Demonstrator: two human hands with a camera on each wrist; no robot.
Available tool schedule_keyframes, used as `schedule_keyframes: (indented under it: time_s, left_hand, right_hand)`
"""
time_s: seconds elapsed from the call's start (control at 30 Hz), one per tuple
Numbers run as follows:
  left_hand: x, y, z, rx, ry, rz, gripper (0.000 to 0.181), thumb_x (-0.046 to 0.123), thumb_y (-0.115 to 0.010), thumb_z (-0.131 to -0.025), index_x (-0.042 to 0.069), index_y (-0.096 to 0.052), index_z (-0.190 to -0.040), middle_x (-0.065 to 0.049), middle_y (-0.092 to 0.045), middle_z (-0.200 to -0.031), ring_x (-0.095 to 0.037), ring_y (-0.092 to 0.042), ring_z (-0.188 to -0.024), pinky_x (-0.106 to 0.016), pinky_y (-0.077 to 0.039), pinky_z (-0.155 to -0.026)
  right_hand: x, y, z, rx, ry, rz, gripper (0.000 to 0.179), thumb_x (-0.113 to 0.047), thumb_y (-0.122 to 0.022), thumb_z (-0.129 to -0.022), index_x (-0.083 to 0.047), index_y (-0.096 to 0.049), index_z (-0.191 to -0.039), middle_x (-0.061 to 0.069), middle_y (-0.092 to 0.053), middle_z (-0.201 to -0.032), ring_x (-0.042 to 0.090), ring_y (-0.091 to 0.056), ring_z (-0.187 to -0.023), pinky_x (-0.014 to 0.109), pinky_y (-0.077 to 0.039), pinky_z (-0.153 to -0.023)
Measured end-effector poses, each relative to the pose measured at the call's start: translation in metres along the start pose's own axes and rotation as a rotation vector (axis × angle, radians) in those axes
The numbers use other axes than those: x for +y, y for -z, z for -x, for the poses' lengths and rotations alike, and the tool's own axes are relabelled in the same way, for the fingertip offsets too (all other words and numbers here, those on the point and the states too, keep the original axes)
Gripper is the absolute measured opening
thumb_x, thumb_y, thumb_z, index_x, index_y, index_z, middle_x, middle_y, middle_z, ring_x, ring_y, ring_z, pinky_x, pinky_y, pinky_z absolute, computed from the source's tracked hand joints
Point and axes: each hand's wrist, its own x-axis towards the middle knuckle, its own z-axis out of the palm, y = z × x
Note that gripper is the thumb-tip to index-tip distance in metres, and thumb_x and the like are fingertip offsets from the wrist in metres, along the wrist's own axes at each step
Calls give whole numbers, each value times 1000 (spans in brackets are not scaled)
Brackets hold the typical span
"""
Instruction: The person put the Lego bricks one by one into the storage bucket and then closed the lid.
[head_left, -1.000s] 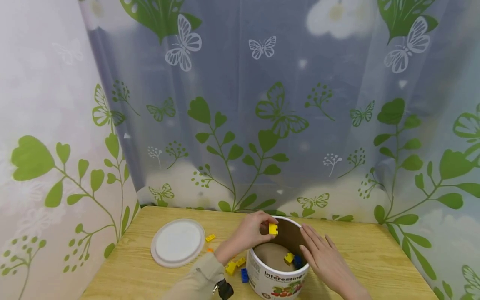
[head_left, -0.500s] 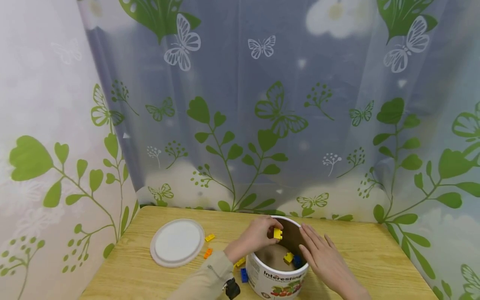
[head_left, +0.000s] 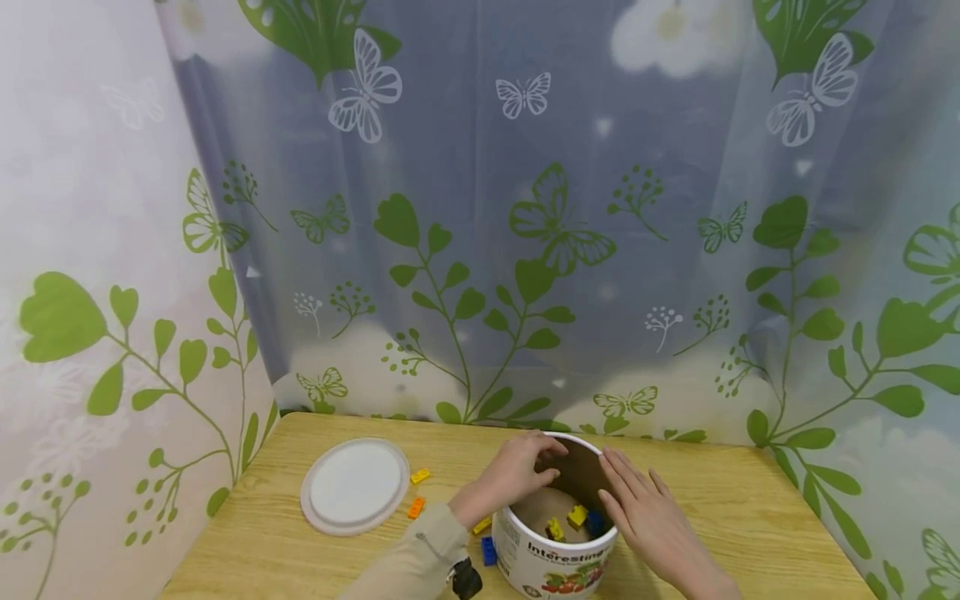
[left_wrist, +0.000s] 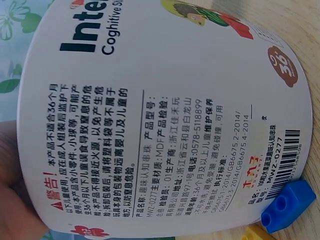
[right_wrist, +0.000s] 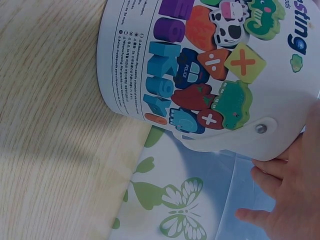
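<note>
Standing at the near side, a white bucket (head_left: 517,546) is holding a front yellow brick (head_left: 555,529) at 6 o'clock on its floor, with a rear yellow brick (head_left: 577,516) and a dark blue brick (head_left: 595,523) lying toward 4 o'clock. Just outside its wall, at 8 o'clock, a blue brick (head_left: 489,551) is lying on the wooden desk (head_left: 750,508), near a partly hidden yellow brick (head_left: 482,526). At 10 o'clock the left hand (head_left: 512,471) is hovering over the bucket's mouth, its grip released, thumb and fingers apart. At 3 o'clock the right hand (head_left: 650,512) is resting straight fingers against the rim, its grip slack. Farther out, toward 9 o'clock, an orange brick (head_left: 416,507), a flat yellow brick (head_left: 420,476) and a round lid (head_left: 356,485) are lying. Beyond, at 12 o'clock, a printed curtain (head_left: 480,292) is hanging.
</note>
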Motion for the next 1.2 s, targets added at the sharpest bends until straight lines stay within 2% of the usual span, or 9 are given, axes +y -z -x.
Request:
schedule_keyframes:
  time_s: [0.17,0.5,0.77,0.93,1.2]
  left_hand:
    - [1,5,3,56,-23,118,21,13,-72,-96,7,-72,-116,-3,-70,-107,-12,-68,-94,-19,-56,-80]
    - [2,14,9,132,-32,241,22,13,-72,-96,9,-72,-117,-2,-71,-109,-13,-69,-96,-20,-57,-81]
    - [-9,26,17,290,-118,304,22,9,-72,-95,7,-72,-117,-10,-72,-108,-22,-71,-96,-36,-62,-81]
    - [-22,39,26,357,-89,316,25,9,-73,-94,8,-72,-119,-8,-72,-113,-27,-70,-100,-36,-61,-85]
    - [-41,59,42,411,31,289,28,7,-74,-93,8,-71,-121,-6,-73,-113,-22,-70,-99,-38,-60,-87]
  right_hand:
    - [0,-1,0,2,-3,1,53,-33,-48,-108,-7,-43,-154,11,-41,-159,32,-43,-143,66,-34,-112]
    - [0,-2,-1,11,-2,-4,53,-30,-51,-107,-6,-44,-153,12,-42,-158,33,-44,-142,66,-34,-112]
    - [0,-2,-1,12,-5,-14,53,-30,-52,-107,-6,-44,-153,12,-41,-158,33,-44,-142,66,-33,-112]
    - [0,-3,-1,12,-3,-14,53,-30,-52,-106,-6,-44,-154,12,-41,-159,32,-43,-143,66,-33,-113]
    - [0,-2,0,29,3,-18,53,-30,-52,-106,-6,-44,-153,12,-41,-158,33,-43,-143,66,-33,-112]
